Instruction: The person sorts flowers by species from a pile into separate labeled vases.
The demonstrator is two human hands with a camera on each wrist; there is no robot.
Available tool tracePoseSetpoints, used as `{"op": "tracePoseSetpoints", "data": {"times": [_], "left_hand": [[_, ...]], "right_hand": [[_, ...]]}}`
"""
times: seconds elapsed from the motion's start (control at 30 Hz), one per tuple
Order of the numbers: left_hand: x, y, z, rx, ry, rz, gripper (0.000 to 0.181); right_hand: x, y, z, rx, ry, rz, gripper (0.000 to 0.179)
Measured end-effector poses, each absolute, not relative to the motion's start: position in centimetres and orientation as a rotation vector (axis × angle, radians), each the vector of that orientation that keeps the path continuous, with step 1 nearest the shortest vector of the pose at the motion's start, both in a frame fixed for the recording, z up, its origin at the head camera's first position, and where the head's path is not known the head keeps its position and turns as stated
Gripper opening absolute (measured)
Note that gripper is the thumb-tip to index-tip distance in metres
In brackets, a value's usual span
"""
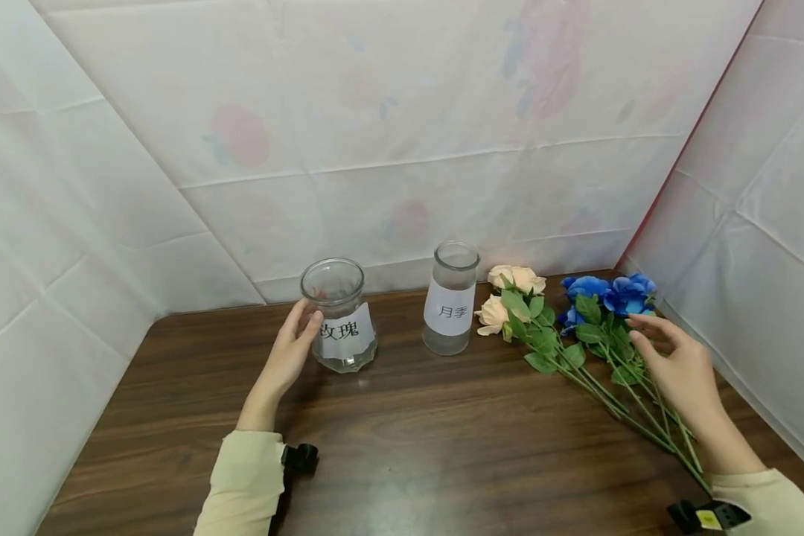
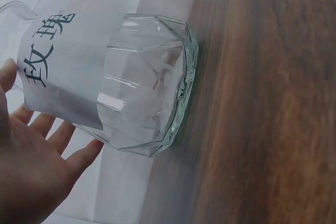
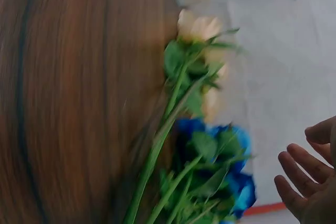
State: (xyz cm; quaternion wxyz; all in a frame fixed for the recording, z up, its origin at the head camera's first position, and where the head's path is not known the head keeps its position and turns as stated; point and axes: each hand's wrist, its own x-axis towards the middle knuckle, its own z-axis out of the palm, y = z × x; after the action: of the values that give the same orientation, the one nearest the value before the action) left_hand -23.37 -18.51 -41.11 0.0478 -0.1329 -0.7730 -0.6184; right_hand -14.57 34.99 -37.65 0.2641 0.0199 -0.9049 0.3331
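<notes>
My left hand [image 1: 289, 350] is at the left side of a wide-mouthed glass vase [image 2: 149, 72] with a faceted base. Its white paper label [image 1: 345, 333] reads 玫瑰. In the left wrist view the fingers [image 2: 60, 135] are spread and fairly straight along the vase's side, with the thumb by the label's edge; firm contact is hard to tell. My right hand [image 1: 686, 372] hovers, fingers loosely bent and holding nothing, just right of the blue flowers [image 1: 610, 294]. Left of these lie cream roses [image 1: 519, 279] with green leaves and long stems.
A taller, narrower glass vase [image 1: 450, 342], labelled 月季, stands between the wide vase and the cream roses. The stems [image 1: 643, 432] run toward the right front of the dark wooden table [image 1: 388, 461]. White cloth [image 1: 375, 149] hangs behind and at both sides.
</notes>
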Motion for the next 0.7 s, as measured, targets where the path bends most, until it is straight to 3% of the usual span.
{"op": "tracePoseSetpoints", "data": {"times": [0.4,0.7], "left_hand": [[-23.4,-18.3,-41.1,-0.393,-2.303,-1.895,0.051],[-23.5,-18.3,-41.1,-0.394,-2.302,-1.894,0.051]], "right_hand": [[-17.4,39.6,-39.9,-0.31,-2.644,0.952,0.047],[-18.2,41.0,-41.4,-0.37,-2.754,0.792,0.045]]}}
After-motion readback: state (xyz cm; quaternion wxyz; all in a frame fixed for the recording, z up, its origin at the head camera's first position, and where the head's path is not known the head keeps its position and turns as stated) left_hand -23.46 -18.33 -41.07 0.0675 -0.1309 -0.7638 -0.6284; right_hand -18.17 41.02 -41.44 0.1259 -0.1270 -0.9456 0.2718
